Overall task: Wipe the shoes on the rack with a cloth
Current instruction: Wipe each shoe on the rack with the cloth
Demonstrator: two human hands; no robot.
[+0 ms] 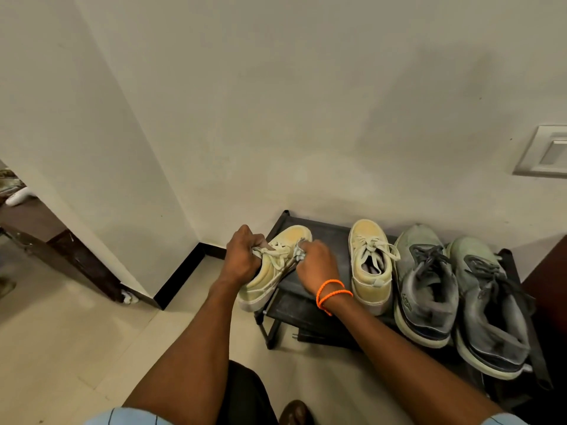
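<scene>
Hands point(242, 256) point(316, 265) grip cream shoe point(270, 271)

The yellow shoe point(270, 271) looked like matt suede with woven laces, as did its mate point(369, 265). The grey sneakers point(426, 289) were dull, scuffed fabric. The rack point(306, 305) seemed matt black. The floor point(61, 332) was smooth, glossy tile; the wall point(276, 102) matt paint.

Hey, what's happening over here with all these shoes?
A person is cleaning shoes at a low black rack by the wall. The left hand grips a yellow sneaker lifted and tilted at the rack's left end, while the right hand presses a small cloth against its laces. The matching yellow sneaker and a pair of grey sneakers sit on the rack to the right.
</scene>
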